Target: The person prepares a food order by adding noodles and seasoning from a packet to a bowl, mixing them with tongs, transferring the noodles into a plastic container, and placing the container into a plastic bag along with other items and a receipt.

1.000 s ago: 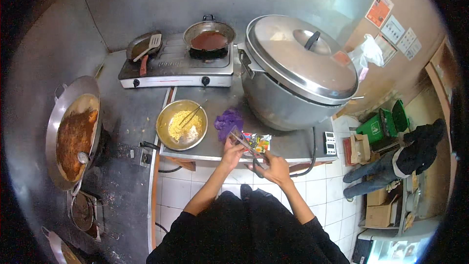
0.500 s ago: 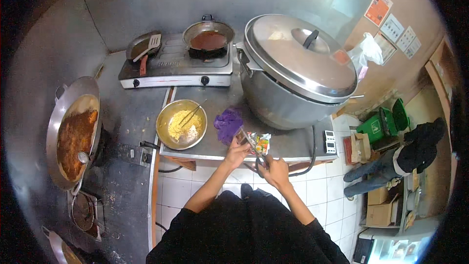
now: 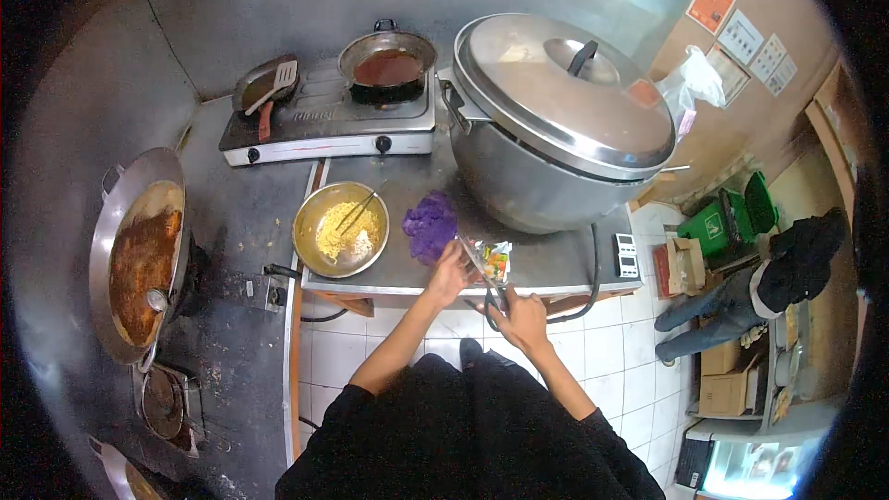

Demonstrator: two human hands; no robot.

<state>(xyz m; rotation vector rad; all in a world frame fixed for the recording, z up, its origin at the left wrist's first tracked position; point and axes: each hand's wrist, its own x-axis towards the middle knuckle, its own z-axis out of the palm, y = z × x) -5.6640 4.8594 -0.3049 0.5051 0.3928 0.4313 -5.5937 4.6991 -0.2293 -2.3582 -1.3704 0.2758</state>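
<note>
Scissors [image 3: 494, 300] have swung steeper over the grey bench's [image 3: 394, 171] six-o'clock edge. My right fingers [image 3: 515, 312] grip them; left fingers [image 3: 450, 265], I can't tell. One bowl [image 3: 309, 225], ten o'clock; two pans [image 3: 354, 55], eleven; tiled floor [image 3: 607, 359], four.

The scissors [image 3: 496, 297] you hold have smooth metal blades; the packet [image 3: 498, 261] near you is glossy, printed film. Your crumpled bag [image 3: 429, 227] looks like thin purple plastic. You have a smooth, shiny metal mixing bowl [image 3: 311, 209] and a duller metal pot [image 3: 519, 181] under a polished lid [image 3: 528, 83]. Your countertop [image 3: 560, 259] is matt grey, your black sleeves [image 3: 326, 431] matt cloth, the floor tiles [image 3: 604, 343] smooth and white, the carton [image 3: 724, 394] plain cardboard.
</note>
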